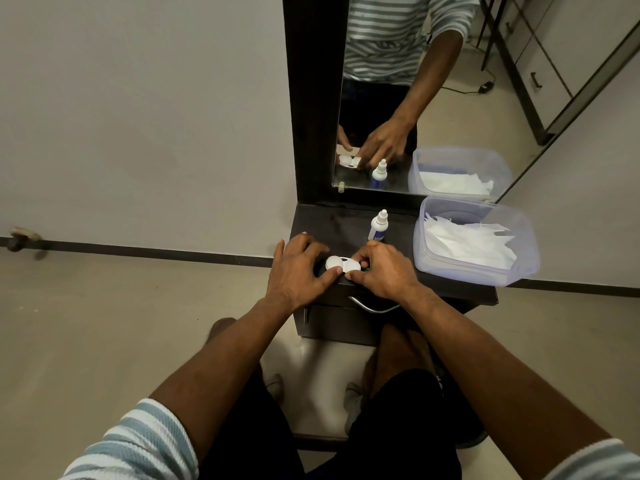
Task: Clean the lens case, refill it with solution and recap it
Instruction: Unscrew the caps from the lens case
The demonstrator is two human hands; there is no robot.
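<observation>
Striped sleeves lead to both hands on the lens case point(341, 264) at the worktop point(349, 220) front edge: left hand point(300, 268) pinching it steady, right hand point(381, 270) gripping one cap, apparently twisting; which step cannot be told.

Bottle point(378, 226) behind case point(341, 264), seemingly.
</observation>
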